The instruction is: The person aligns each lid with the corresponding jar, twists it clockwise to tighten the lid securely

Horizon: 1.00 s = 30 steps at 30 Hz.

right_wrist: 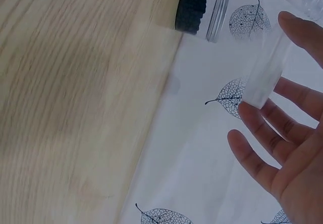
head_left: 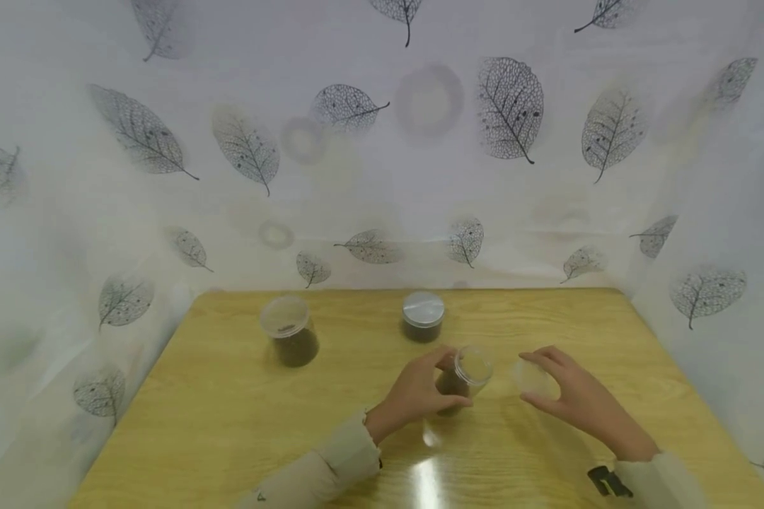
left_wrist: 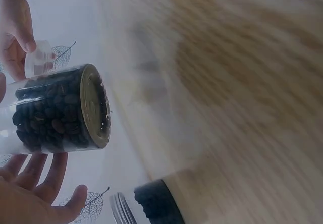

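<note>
While the left hand (head_left: 414, 389) has its fingers clamped round an open jar (head_left: 463, 382), tilted toward the right and raised off the wooden surface (head_left: 216, 438), the right hand (head_left: 579, 396) pinches a translucent lid (head_left: 535, 378) between thumb and fingers, near the jar's mouth but apart from it. Dark beans (left_wrist: 55, 113) fill the jar's lower part. Behind stands a silver-lidded jar (head_left: 423, 322); farther left, a taller jar (head_left: 291, 336) also has dark contents.
</note>
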Each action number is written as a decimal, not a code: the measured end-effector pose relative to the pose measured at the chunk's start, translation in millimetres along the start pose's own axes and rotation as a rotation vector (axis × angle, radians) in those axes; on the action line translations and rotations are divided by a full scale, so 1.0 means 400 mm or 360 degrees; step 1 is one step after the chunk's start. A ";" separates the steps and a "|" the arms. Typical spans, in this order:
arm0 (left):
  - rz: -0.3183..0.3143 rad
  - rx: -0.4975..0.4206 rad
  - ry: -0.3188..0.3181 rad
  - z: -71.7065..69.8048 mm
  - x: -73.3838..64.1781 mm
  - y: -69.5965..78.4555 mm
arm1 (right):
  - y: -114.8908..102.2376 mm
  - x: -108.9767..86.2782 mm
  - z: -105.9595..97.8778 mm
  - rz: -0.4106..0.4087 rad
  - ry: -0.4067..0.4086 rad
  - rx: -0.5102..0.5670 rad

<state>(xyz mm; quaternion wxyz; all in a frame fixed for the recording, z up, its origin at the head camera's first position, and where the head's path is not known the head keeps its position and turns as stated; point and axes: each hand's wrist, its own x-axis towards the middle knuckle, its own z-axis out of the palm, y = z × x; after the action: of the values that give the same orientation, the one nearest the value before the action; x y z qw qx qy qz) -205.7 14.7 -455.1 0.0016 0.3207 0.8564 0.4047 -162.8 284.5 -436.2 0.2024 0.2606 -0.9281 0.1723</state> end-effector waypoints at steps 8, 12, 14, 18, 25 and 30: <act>0.0176 0.0165 -0.0007 -0.020 -0.041 -0.028 | -0.032 0.003 0.033 -0.0050 0.0002 0.0103; 0.0219 0.0216 -0.0060 -0.027 -0.059 -0.038 | -0.053 0.008 0.045 -0.0096 0.0014 0.0165; 0.0225 0.0248 -0.0083 -0.029 -0.066 -0.042 | -0.064 0.010 0.051 -0.0118 0.0014 0.0201; 0.0222 0.0329 -0.0101 -0.036 -0.078 -0.043 | -0.086 0.017 0.063 -0.0177 0.0008 0.0264; 0.0224 0.0342 -0.0115 -0.043 -0.092 -0.038 | -0.121 0.031 0.074 -0.0237 0.0014 0.0319; 0.0251 0.0343 -0.0111 -0.040 -0.096 -0.036 | -0.147 0.048 0.073 -0.0261 -0.0020 0.0359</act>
<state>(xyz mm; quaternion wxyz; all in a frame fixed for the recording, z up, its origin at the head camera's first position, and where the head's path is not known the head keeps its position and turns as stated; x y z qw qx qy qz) -187.2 -24.5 -464.2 -0.0349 0.3992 0.8665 0.2977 -153.5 217.0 -439.6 0.1794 0.3578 -0.8797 0.2566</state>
